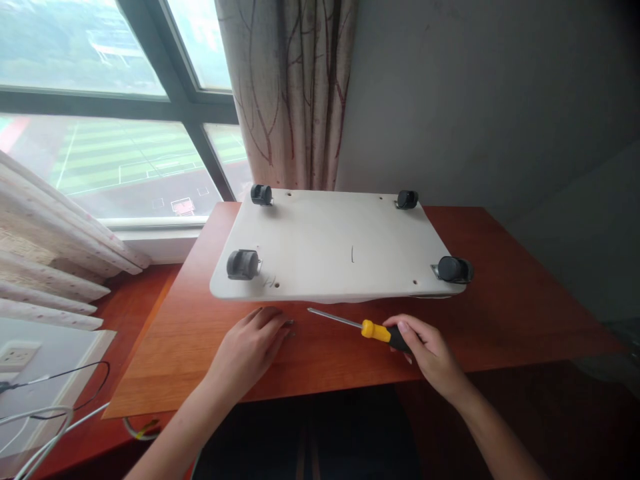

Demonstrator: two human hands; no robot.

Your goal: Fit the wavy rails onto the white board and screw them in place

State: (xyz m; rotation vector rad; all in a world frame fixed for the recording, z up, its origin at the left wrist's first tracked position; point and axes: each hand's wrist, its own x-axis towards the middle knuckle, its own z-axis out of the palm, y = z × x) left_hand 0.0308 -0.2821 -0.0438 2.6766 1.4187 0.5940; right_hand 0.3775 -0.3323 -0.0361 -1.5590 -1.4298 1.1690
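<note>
Apparently you're gathering metal bits (289, 323): left hand (254, 337) half-curled, hold unclear; right hand (424, 345) closed round a screwdriver (375, 331), near the bench's (165, 347) front edge. Next likely calls for reaching the board (315, 240), back edge.

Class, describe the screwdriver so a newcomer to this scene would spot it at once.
Start at the reddish wooden table and find the white board with four casters lying on it. In front of the board's near edge, the right hand holds the screwdriver, shaft pointing left. Its yellow-and-black handle sets it apart from the dark casters.
</note>
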